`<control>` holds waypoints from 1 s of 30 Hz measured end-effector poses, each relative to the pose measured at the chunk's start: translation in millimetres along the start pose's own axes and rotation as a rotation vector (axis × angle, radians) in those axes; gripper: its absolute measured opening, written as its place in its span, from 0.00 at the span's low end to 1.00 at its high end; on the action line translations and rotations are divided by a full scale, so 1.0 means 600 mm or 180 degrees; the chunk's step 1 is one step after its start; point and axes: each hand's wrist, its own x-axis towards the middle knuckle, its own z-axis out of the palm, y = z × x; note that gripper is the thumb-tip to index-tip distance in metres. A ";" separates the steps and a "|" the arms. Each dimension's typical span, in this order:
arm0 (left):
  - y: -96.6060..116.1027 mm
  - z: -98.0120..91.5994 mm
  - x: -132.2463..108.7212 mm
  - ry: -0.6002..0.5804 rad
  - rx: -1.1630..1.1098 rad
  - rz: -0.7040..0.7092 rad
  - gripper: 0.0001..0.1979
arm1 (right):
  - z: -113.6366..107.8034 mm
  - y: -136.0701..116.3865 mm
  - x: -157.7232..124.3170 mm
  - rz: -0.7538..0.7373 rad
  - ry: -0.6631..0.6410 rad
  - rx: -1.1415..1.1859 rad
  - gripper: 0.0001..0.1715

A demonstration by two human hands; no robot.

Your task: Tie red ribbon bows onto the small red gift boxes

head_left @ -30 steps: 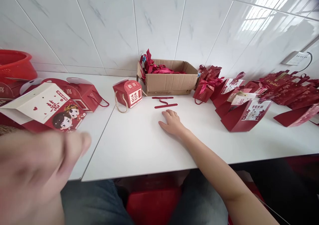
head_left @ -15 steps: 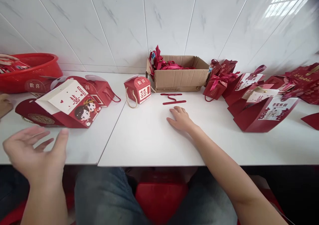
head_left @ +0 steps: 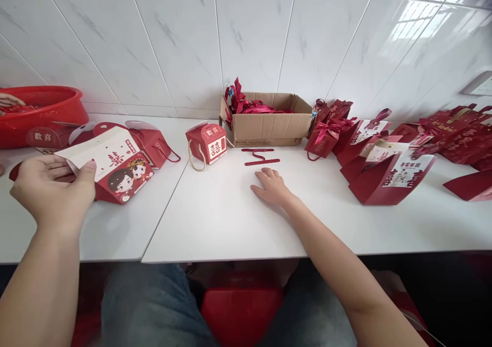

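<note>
Left hand (head_left: 56, 188) grips a red-and-white box (head_left: 115, 165)
Right hand (head_left: 270, 187) lies open on the table (head_left: 215, 219) near 2 red strips (head_left: 265, 161).

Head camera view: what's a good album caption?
Left hand grips a red-and-white, cartoon-printed cardboard box; right hand rests on a white tabletop near slim red strips.

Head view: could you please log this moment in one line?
left hand: on cartoon-couple box | right hand: on table, near red strips
</note>
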 end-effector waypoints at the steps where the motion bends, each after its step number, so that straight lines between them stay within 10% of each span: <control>1: 0.009 0.000 -0.007 0.0089 -0.0161 -0.0035 0.19 | 0.001 0.000 0.000 -0.0012 0.0035 0.0027 0.30; 7: 0.106 0.023 -0.068 -0.0251 -0.1194 0.0611 0.20 | 0.016 0.013 0.019 0.0057 0.0571 0.0313 0.24; 16: 0.180 0.183 -0.126 -0.2259 -0.2429 0.0672 0.23 | -0.029 0.070 0.139 0.0313 0.1540 0.0546 0.23; 30: 0.134 0.223 -0.133 -0.1676 -0.2230 0.0569 0.24 | -0.018 0.076 0.196 0.0536 0.1492 0.0972 0.19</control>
